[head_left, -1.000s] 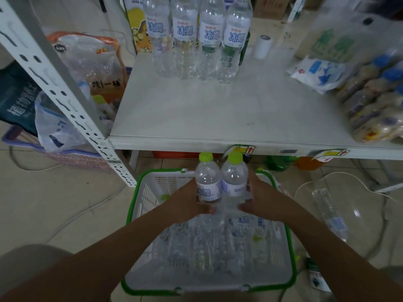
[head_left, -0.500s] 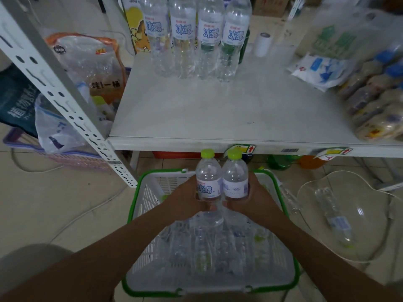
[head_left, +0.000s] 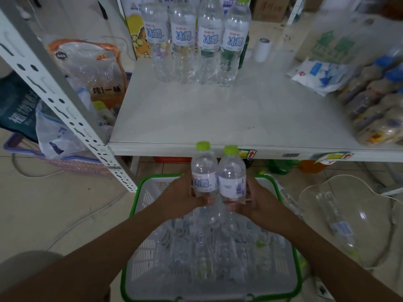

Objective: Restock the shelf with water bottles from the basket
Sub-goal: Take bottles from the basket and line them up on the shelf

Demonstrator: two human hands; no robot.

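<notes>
My left hand (head_left: 178,194) grips one clear water bottle (head_left: 204,171) with a lime-green cap and a white-blue label. Beside it, touching, my right hand (head_left: 258,199) grips a second bottle (head_left: 232,177) of the same kind. Both bottles stand upright just below the front edge of the white shelf (head_left: 218,118), above the green-rimmed white basket (head_left: 146,201). Several more bottles lie in the basket. A row of several taller water bottles (head_left: 196,40) stands at the back of the shelf.
A white perforated shelf post (head_left: 65,112) slants down at the left. Bagged goods (head_left: 375,105) and a white-blue packet (head_left: 320,75) lie on the shelf's right side. A clear plastic bag with a bottle (head_left: 335,219) lies on the floor to the right; bags and a purple crate (head_left: 54,158) sit left.
Both hands have lifted the two bottles a little higher out of the basket, up toward the shelf's front edge.
</notes>
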